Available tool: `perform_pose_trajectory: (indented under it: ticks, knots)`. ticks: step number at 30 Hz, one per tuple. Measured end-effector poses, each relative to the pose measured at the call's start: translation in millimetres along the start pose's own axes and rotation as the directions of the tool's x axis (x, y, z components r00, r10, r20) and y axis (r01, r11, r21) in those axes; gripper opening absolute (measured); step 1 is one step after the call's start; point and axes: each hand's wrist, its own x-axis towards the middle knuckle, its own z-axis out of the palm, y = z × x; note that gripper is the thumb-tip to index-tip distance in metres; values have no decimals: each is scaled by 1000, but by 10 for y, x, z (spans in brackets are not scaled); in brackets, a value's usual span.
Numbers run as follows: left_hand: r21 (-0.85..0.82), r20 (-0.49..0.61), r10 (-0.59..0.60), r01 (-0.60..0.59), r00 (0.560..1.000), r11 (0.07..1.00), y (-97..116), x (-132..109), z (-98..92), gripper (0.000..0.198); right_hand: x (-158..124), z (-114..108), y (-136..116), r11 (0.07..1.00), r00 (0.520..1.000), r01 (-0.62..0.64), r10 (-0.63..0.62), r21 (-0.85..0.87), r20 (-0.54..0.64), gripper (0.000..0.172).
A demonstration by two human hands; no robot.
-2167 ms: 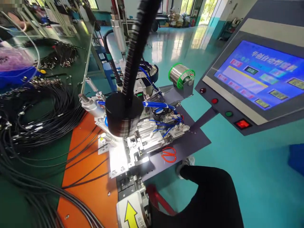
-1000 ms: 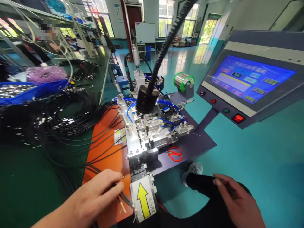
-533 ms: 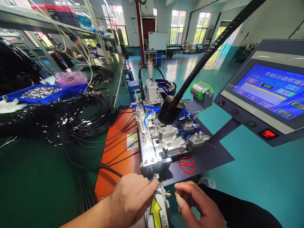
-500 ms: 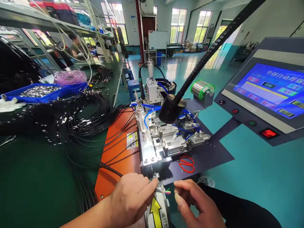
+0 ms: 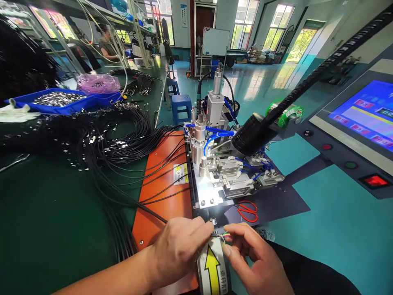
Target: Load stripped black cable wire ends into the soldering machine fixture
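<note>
My left hand (image 5: 190, 241) is closed on the end of a black cable (image 5: 155, 214), holding it over the feed track at the front of the machine. Thin coloured wires (image 5: 226, 235), green, yellow and red among them, stick out past its fingertips to the right. My right hand (image 5: 253, 256) is beside these wires, thumb and index finger apart on either side of the tips; whether a finger touches them I cannot tell. Below both hands lies a white label with a yellow arrow (image 5: 211, 268). The bench-top machine (image 5: 211, 180) with metal cylinders and blue air tubes stands just ahead.
Red-handled scissors (image 5: 248, 212) lie right of the machine. A black lamp (image 5: 254, 133) hangs over it, and a control screen (image 5: 365, 114) stands at right. Bundled black cables (image 5: 123, 143) and a blue tray (image 5: 64, 107) of metal parts occupy the left bench. A person sits farther back.
The view has turned a little, shifting the machine rightward in the picture. My right hand has come closer to the coloured wires, which now sit between its thumb and index finger. My left hand keeps its hold.
</note>
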Motion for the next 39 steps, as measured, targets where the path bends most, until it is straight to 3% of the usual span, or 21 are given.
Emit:
perform_pose_trajectory:
  ticks: [6, 13, 23, 30, 34, 39]
  knots:
    - [-121, -76, 60, -69, 995, 990, -43, -46, 4, 13, 30, -5, -14, 1000, 1000, -10, 10, 13, -7, 17]
    - [-37, -70, 71, -74, 995, 997, -7, 14, -9, 24, 9, -17, -28, 999, 998, -23, 24, 25, -55, 16]
    - [27, -91, -7, 9, 996, 1000, 28, -39, 5, 16, -15, -19, 23, 998, 998, -54, 56, 40, -42, 18]
    - [33, -83, 65, -63, 994, 997, 0, 5, -2, 22, -13, -18, 36, 999, 998, -40, 41, 25, -48, 19]
    - [18, -94, 39, -38, 995, 999, -2, 7, -6, 25, -5, -51, 82, 999, 999, -36, 36, -33, 2, 18]
    - [4, -97, 4, -3, 995, 1000, 17, 0, -5, 14, -9, -40, 99, 998, 999, -17, 15, -52, -31, 18]
